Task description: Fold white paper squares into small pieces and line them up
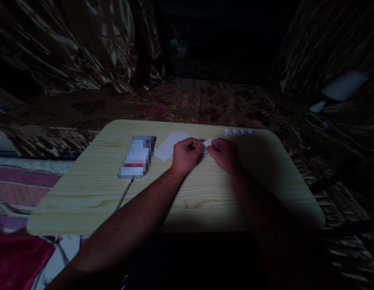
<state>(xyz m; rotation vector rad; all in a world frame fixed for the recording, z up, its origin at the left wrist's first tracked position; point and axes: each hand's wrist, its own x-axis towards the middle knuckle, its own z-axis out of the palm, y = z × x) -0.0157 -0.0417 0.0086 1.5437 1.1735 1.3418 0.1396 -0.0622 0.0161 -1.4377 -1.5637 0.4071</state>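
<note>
My left hand [187,155] and my right hand [224,155] rest close together on a light wooden table [84,193], both with fingers curled. Between them they pinch a small white piece of paper [207,144], each hand gripping one side. Just behind my left hand lies a loose stack of white paper squares [168,146]. A row of small white folded paper pieces [238,131] sits near the table's far edge, beyond my right hand.
A phone with a blurred screen [137,158] lies left of the hands, its cable [124,195] running toward the near edge. Patterned cloth surrounds the table. A white device and cable [318,108] lie at the far right in the dark.
</note>
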